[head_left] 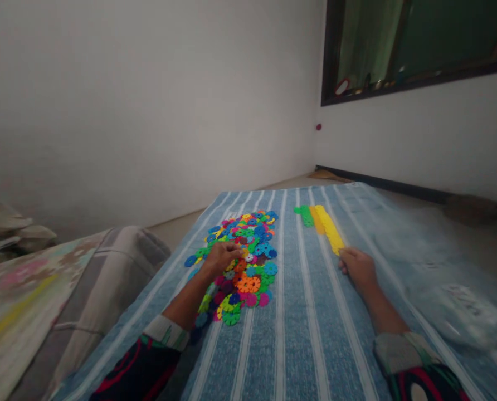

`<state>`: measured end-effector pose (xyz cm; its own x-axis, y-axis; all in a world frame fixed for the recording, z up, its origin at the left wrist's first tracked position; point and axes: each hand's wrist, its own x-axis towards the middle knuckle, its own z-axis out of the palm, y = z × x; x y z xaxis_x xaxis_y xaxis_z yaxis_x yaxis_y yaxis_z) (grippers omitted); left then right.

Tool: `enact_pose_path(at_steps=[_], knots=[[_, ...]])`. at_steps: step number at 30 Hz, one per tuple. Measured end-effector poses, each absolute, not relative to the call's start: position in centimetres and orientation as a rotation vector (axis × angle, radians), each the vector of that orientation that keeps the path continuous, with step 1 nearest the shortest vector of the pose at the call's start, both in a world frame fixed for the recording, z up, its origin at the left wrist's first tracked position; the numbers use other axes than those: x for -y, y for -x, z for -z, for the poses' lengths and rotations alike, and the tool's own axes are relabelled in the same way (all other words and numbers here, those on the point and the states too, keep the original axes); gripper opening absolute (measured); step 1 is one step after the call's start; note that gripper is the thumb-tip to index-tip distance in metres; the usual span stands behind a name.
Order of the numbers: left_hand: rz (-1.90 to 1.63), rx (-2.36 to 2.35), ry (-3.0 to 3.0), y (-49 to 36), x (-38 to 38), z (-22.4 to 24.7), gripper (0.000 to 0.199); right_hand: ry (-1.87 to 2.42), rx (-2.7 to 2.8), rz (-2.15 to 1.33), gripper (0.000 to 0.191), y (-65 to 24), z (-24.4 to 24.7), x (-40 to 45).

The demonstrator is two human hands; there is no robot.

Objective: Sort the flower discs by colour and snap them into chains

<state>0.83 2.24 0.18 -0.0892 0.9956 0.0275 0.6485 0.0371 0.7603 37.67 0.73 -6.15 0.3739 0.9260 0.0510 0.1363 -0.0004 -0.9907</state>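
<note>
Many-coloured notched plastic discs lie in a loose pile on a striped blue cloth. Over the middle of that pile is my left hand, its fingers drawn together in a pinch. A yellow-orange disc shows at the fingertips, but whether they grip it I cannot make out. To the right, overlapping yellow discs form a long row. At the near end of this row my right hand is closed, thumb and fingers on the last yellow disc. Shorter orange and green rows lie just left of the yellow one.
The striped cloth covers the work surface. A clear plastic bag lies at its right side. Left stands a surface with a grey cover and a floral cloth. Behind are pale walls and a dark-framed window.
</note>
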Motion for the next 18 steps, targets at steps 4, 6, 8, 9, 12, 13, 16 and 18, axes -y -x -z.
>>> enact_pose_path(at_steps=[4, 6, 8, 9, 12, 13, 16, 18], knots=[[-0.814, -1.619, -1.799, -7.5, -5.6, -0.2, 0.016, 1.422, 1.017, -0.841, 0.030, -37.6, 6.5, -1.2], [-0.748, -1.618, -1.836, -11.3, -7.4, 0.2, 0.013, 1.413, 1.013, -0.842, 0.029, -37.5, 6.6, -1.3], [-0.730, -1.606, -1.854, -15.0, -9.2, 1.1, 0.012, 1.398, 1.006, -0.846, 0.028, -37.4, 6.6, -1.4], [-0.726, -1.608, -1.860, -16.7, -10.2, 1.7, 0.012, 1.393, 1.000, -0.850, 0.028, -37.4, 6.6, -1.5], [-0.729, -1.632, -1.870, -20.7, -12.8, 3.4, 0.012, 1.382, 0.982, -0.859, 0.028, -37.4, 6.7, -1.6], [-0.730, -1.644, -1.871, -21.7, -13.6, 4.0, 0.012, 1.381, 0.980, -0.862, 0.028, -37.4, 6.7, -1.7], [-0.727, -1.681, -1.857, -23.7, -15.3, 5.2, 0.013, 1.372, 0.978, -0.870, 0.028, -37.4, 6.8, -1.9], [-0.723, -1.708, -1.840, -24.4, -16.1, 5.6, 0.013, 1.369, 0.985, -0.869, 0.027, -37.4, 6.9, -2.0]])
